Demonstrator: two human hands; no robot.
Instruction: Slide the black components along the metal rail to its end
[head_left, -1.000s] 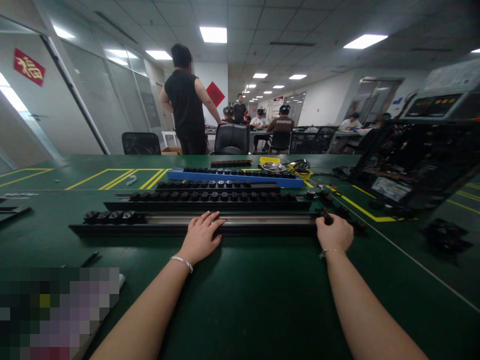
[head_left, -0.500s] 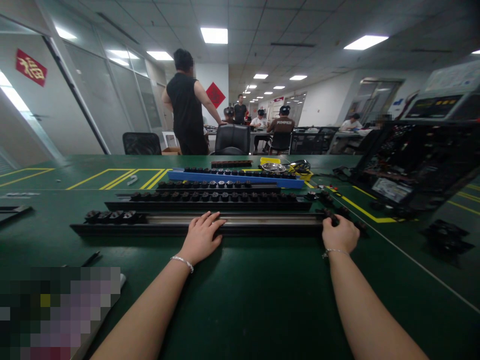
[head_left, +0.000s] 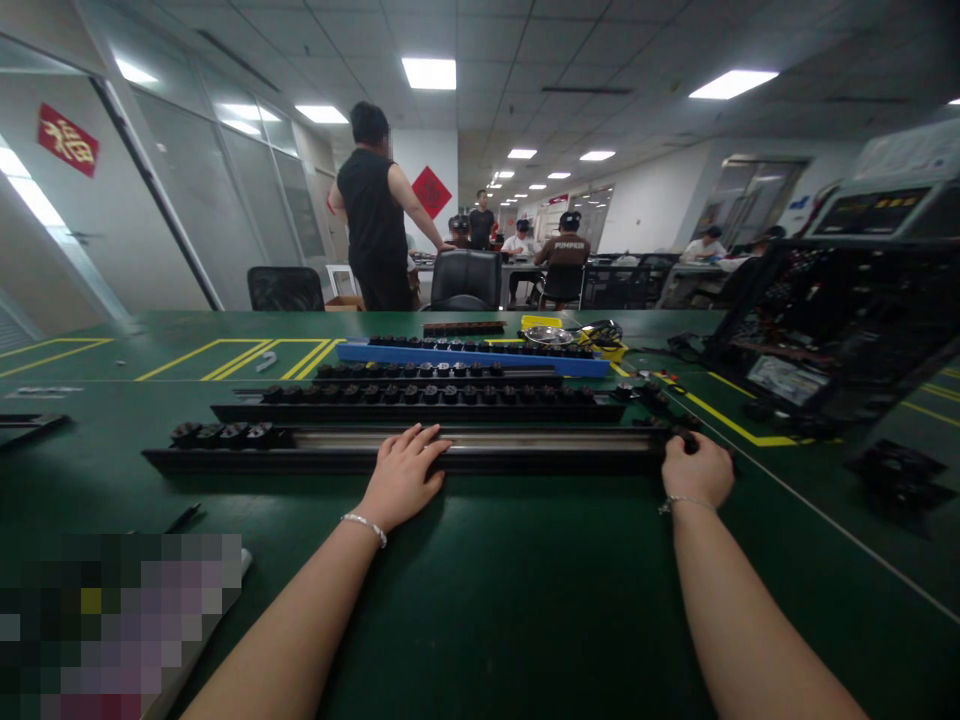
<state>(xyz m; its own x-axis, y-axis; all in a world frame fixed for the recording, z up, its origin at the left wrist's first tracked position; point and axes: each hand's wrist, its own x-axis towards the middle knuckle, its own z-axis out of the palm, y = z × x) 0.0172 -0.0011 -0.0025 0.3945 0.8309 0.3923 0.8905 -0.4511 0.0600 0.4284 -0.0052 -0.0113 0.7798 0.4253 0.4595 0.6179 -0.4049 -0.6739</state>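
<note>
A long black channel rail (head_left: 517, 456) lies across the table in front of me, with a pale strip along its inside. Several round black parts (head_left: 225, 434) sit in its left end. My left hand (head_left: 405, 472) rests on the middle of the rail, fingers spread over its near edge. At the rail's right end, my right hand (head_left: 697, 470) is closed on a small black part (head_left: 681, 438), mostly covered by the fingers. Behind the rail, a second black rail (head_left: 420, 411) carries a row of similar round parts.
Farther back lie another black rail (head_left: 532, 379), a blue rail (head_left: 480, 357) and a yellow tray (head_left: 541, 322). An open computer case (head_left: 787, 330) stands at right, near a black fan-like part (head_left: 900, 475). Beyond the table, a person (head_left: 375, 210) stands by a chair (head_left: 466, 280).
My right hand has shifted slightly to the right at the rail's end, still closed on the small black part. My left hand stays in place on the rail.
</note>
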